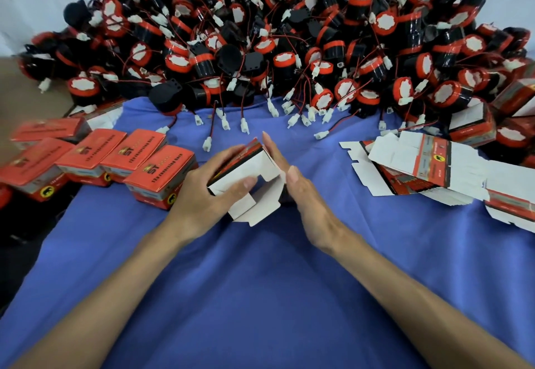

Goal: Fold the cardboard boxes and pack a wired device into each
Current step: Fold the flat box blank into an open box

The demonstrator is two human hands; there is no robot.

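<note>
A partly folded cardboard box [249,177], white inside and red and black outside, sits mid-table on the blue cloth [260,282]. My left hand [202,195] grips its left side, thumb curled over a white flap. My right hand [301,192] lies flat against the box's right side with straight fingers. A big heap of black and red wired devices [260,44] with white connectors fills the far half of the table. No device is in either hand.
Several closed red boxes [95,163] stand in rows at the left. A stack of flat unfolded box blanks [428,166] lies at the right, with more boxes [472,122] behind it. Loose white connectors [244,125] trail onto the cloth.
</note>
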